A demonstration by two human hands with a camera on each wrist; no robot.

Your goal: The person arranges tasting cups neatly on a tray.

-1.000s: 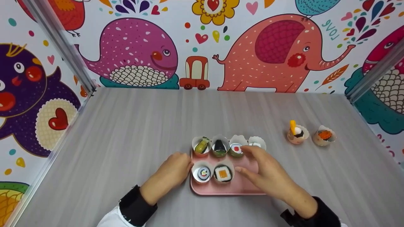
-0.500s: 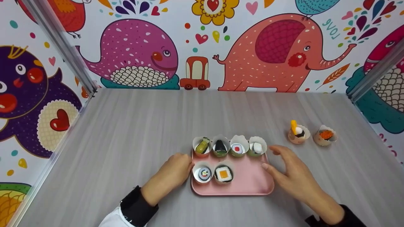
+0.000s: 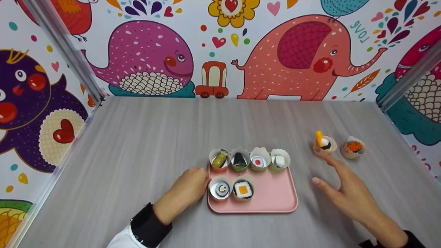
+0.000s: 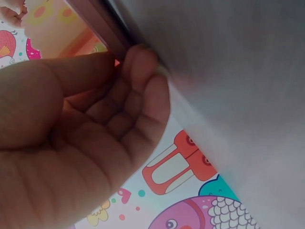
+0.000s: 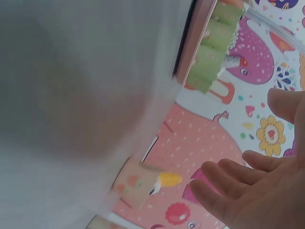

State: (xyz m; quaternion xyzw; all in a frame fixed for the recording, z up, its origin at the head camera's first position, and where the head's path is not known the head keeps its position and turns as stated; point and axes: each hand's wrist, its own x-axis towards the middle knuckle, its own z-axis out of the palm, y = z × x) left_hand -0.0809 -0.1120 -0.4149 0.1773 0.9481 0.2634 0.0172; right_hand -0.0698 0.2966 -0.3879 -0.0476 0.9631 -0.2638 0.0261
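My left hand [image 3: 190, 185] pinches the left rim of a pink tray [image 3: 275, 196]; in the left wrist view the thumb and curled fingers meet at the tray's edge. Paper cups of toy sushi stand on the tray. The back row holds a green-topped piece [image 3: 219, 159], a black rice ball [image 3: 239, 160], a roll with a red centre [image 3: 258, 162] and a white piece [image 3: 279, 161]. In front sit a round roll [image 3: 222, 189] and a square one with an orange centre [image 3: 243, 189]. My right hand [image 3: 356, 196], fingers spread, reaches toward a cup with a yellow-topped piece [image 3: 324, 144].
Right of that cup stands another with orange roe sushi [image 3: 354, 147]. The grey table [image 3: 155, 134] runs back to a cartoon-printed wall [image 3: 220, 48], with printed side panels left and right. The tray's front right part is bare pink.
My right hand has moved right, off the tray's back-row cups and past its right edge, to the yellow-topped cup. The left hand stays at the tray's rim.
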